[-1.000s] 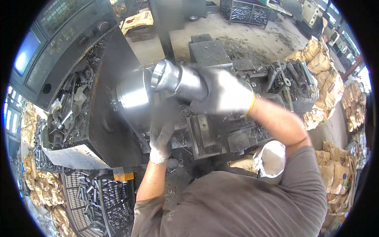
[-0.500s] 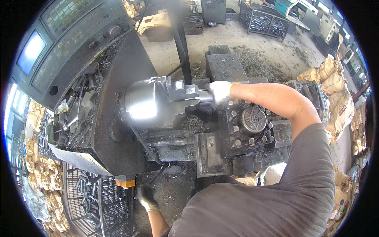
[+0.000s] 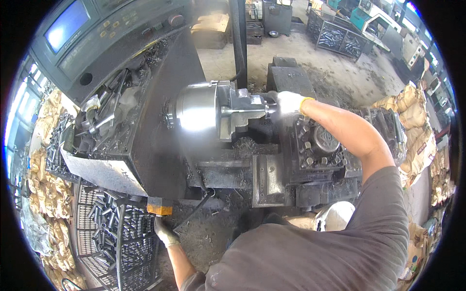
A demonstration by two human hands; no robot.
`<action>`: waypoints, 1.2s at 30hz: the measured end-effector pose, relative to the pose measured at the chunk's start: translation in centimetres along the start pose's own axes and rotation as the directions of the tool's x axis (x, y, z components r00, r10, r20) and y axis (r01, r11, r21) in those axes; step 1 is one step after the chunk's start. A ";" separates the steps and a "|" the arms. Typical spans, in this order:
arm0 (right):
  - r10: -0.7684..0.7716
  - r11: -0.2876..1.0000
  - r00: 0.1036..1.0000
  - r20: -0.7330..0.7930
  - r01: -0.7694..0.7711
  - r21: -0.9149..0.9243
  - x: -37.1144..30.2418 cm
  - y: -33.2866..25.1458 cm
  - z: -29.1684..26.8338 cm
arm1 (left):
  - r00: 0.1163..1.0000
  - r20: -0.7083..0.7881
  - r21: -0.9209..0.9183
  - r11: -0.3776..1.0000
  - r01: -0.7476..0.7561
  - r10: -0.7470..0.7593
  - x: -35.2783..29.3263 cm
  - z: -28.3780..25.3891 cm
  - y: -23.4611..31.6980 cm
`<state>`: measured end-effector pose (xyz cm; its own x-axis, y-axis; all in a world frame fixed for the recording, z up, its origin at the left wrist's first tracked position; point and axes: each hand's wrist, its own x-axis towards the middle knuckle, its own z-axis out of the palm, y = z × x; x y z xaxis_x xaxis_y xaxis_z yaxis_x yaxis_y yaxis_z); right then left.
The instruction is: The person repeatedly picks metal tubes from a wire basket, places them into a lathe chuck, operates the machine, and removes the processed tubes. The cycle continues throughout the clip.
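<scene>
My right hand [image 3: 290,103], in a white glove with a yellow cuff, is closed round the outer end of a round metal bar [image 3: 272,108]. The bar stands out from the stepped jaws of a lathe chuck [image 3: 199,106]; the glove hides its far end. Right beside that hand is the tool post [image 3: 324,140], with bolts around its round cap. Low on the left, my gloved left hand [image 3: 166,233] is just beneath a yellow-orange block [image 3: 160,207] at the machine's corner. Its fingers are partly hidden and blurred. A thin dark rod [image 3: 194,213] hangs near it.
A machine control panel [image 3: 73,29] stands at upper left above a tray of tools [image 3: 109,111]. Below it, a mesh crate [image 3: 90,242] holds many metal tubes. Brown sacks [image 3: 412,121] are stacked at right. Metal chips lie about the lathe bed [image 3: 223,169].
My left hand has moved up and left, from beside the dark rod to the yellow-orange block. My right hand stays at the bar by the chuck. The whole view has shifted.
</scene>
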<state>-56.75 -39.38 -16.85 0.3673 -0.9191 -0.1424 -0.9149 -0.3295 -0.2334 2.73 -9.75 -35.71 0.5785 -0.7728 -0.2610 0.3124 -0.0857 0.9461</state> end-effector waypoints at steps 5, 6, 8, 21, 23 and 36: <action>0.108 0.947 0.954 -0.279 -0.014 0.321 -9.9 -10.4 -7.2 | 0.915 -0.122 0.516 0.812 -0.273 0.386 -1.9 -2.2 -0.3; -0.057 0.944 0.890 -0.452 0.195 0.265 -12.8 -11.6 -7.2 | 0.863 -0.097 0.650 0.688 -0.323 0.496 -3.7 -0.2 1.5; -0.184 0.872 0.787 -0.589 0.407 0.272 -18.3 -14.5 -5.8 | 0.823 -0.098 0.715 0.615 -0.333 0.560 -8.1 5.9 8.4; -0.101 0.679 0.973 -0.209 0.221 0.700 -25.8 -21.1 9.4 | 0.388 0.605 0.728 -0.284 -0.624 0.696 6.7 43.7 32.1; -0.143 0.644 0.962 -0.234 0.270 0.716 -26.2 -20.4 10.1 | 0.605 0.613 0.771 -0.214 -0.600 0.509 9.4 45.6 33.9; -0.437 0.569 0.892 -0.117 0.375 0.732 -22.3 -25.1 17.7 | 0.761 0.545 0.561 0.522 -0.643 0.352 -15.2 13.6 4.2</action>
<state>-39.02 -6.84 -24.80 0.7077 -0.7010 0.0879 -0.2598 -0.3739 -0.8903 -14.95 -6.91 -25.13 0.1397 -0.9610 0.2385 -0.6315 0.0990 0.7690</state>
